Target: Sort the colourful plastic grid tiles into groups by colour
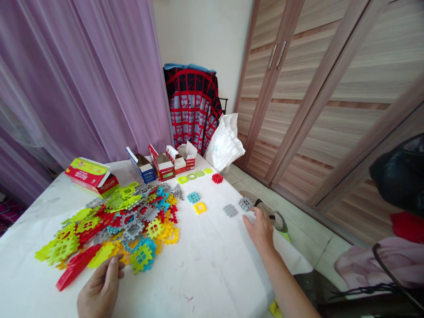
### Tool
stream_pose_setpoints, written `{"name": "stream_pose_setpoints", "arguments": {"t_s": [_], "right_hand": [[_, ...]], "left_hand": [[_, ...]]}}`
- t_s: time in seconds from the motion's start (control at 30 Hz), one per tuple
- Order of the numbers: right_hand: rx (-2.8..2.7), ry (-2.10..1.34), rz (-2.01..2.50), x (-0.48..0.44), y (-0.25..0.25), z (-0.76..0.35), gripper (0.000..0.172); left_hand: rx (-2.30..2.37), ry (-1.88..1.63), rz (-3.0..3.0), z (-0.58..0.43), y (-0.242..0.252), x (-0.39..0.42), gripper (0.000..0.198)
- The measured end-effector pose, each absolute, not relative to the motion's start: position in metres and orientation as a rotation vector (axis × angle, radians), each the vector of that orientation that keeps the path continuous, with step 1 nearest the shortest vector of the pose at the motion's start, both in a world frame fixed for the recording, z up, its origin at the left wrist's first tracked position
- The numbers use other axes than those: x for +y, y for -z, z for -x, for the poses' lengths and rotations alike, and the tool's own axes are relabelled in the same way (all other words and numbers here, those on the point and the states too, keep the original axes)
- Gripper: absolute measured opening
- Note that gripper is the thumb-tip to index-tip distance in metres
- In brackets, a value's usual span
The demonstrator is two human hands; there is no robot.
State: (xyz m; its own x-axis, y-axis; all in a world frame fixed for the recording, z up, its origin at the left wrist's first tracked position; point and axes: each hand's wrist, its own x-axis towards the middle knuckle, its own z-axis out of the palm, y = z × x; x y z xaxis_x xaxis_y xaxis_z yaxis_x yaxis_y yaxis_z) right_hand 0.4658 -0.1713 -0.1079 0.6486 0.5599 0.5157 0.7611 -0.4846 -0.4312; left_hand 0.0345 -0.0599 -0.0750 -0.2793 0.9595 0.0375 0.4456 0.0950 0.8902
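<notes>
My right hand (260, 232) is at the table's right edge, thumb and forefinger apart. Its fingertips touch a grey stack of square interlocking pieces (245, 203). A single flat grey interlocking piece (230, 210) lies just left of it. My left hand (101, 287) rests at the near edge of a mixed pile of plastic interlocking pieces (132, 216), fingers loosely bent and apart, beside a yellow-green piece (101, 255). I see nothing held in it. A long red curved piece (77, 267) lies left of that hand. Farther back are a blue piece (193, 197) and a yellow piece (200, 208).
Open cardboard boxes (164, 167) line the back of the white-covered table (198, 274); a red and green box (92, 176) lies at left. Green pieces (195, 175) form a row near a red stack (217, 178). A white plastic bag (225, 143) stands beyond the right edge.
</notes>
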Motion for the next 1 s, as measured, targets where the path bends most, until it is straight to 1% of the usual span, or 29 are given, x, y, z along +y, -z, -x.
{"name": "stream_pose_setpoints", "arguments": {"t_s": [0.1, 0.13, 0.2, 0.33, 0.53, 0.7, 0.83, 1.0], "right_hand": [[-0.857, 0.359, 2.323, -0.176, 0.106, -0.483, 0.065], [-0.850, 0.311, 2.348, -0.174, 0.105, -0.487, 0.072], [-0.865, 0.232, 2.381, -0.168, 0.103, -0.492, 0.076], [-0.923, 0.230, 2.389, -0.152, 0.105, -0.497, 0.070], [-0.935, 0.290, 2.384, -0.133, 0.110, -0.503, 0.061], [-0.911, 0.189, 2.438, -0.122, 0.101, -0.501, 0.061], [-0.920, 0.157, 2.437, -0.121, 0.097, -0.499, 0.065], [-0.899, 0.234, 2.360, -0.129, 0.108, -0.496, 0.066]], "left_hand": [[1.792, -1.139, -1.390, -0.035, 0.075, -0.059, 0.051], [1.789, -1.138, -1.397, -0.035, 0.074, -0.059, 0.051], [1.785, -1.134, -1.423, -0.035, 0.073, -0.060, 0.049], [1.790, -1.154, -1.481, -0.033, 0.073, -0.060, 0.045], [1.809, -1.125, -1.507, -0.031, 0.078, -0.058, 0.044], [1.830, -1.113, -1.485, -0.030, 0.079, -0.058, 0.047], [1.810, -1.158, -1.494, -0.031, 0.077, -0.058, 0.049], [1.732, -1.226, -1.487, -0.035, 0.079, -0.059, 0.049]]}}
